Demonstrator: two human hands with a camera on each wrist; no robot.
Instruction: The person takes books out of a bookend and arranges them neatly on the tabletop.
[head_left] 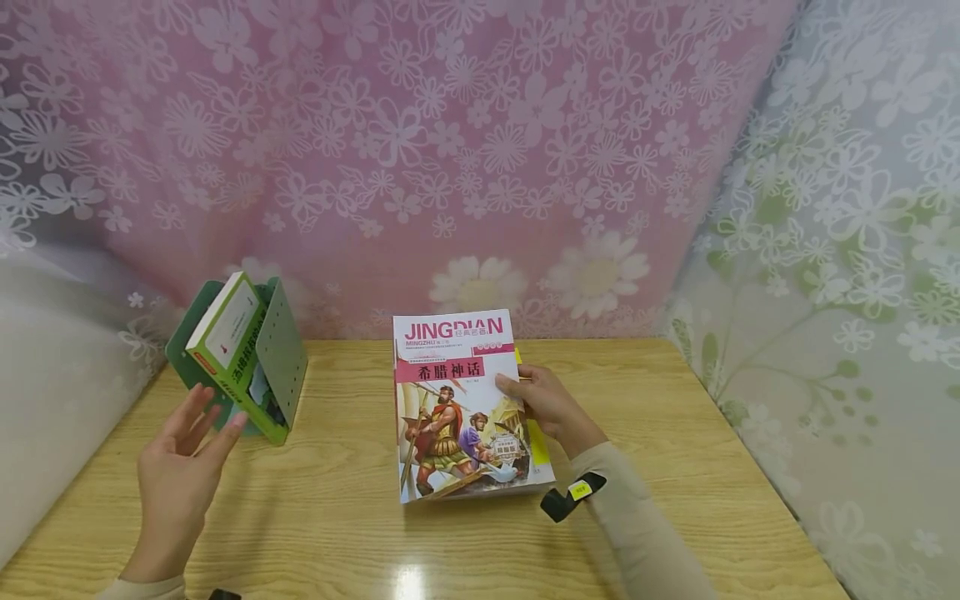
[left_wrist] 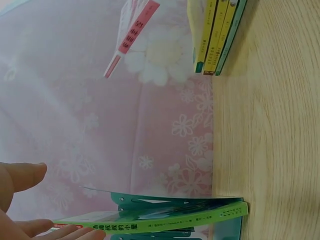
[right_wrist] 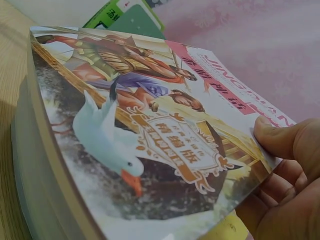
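My right hand [head_left: 551,406] grips a paperback book [head_left: 450,417] by its right edge, thumb on the cover and fingers beneath. The cover is white and pink with painted warriors, and its pink spine shows in the left wrist view, raised above a stack of yellow books [left_wrist: 212,37]. At the left, a book with a green spine [head_left: 251,379] leans inside a green bookend [head_left: 283,358]. My left hand [head_left: 180,475] is beside it, fingers spread and slightly bent, holding nothing. In the left wrist view its fingertips [left_wrist: 75,233] overlap the top end of the green spine.
The wooden table [head_left: 337,517] runs back to a pink floral curtain [head_left: 450,167]. A pale floral cloth [head_left: 840,333] hangs along the right side, and a white surface [head_left: 60,367] borders the left. The yellow stack is mostly hidden under the held book in the head view.
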